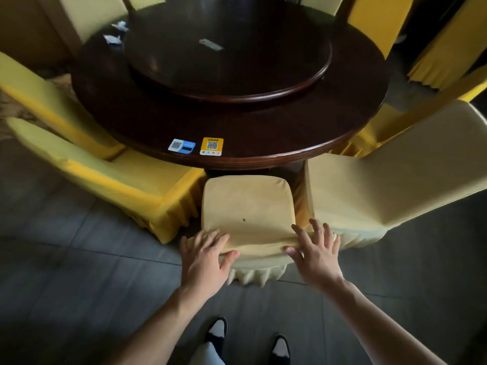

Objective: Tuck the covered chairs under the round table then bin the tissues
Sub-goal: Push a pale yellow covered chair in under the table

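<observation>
Two hands on one covered chair (247, 206): your left hand (204, 255) lies flat on its top edge at the left corner, fingers straight, thumb underneath the fabric fold, grip not curled round anything. Your right hand (315, 252) is spread at the right corner, fingers straight, touching the cover, holding nothing. Chair front sits just under the rim of the round table (263, 133), squeezed between a chair on the left (110, 175) and a chair on the right (382, 180); the right one touches it, a narrow gap shows on the left. Open floor (79, 272) lies behind you and to the left. Two crumpled tissues (113, 39) lie on the table's far left edge, just beside the turntable (229, 56); another scrap (210, 44) lies on the turntable. Two QR stickers (196, 146) sit at the near rim.
</observation>
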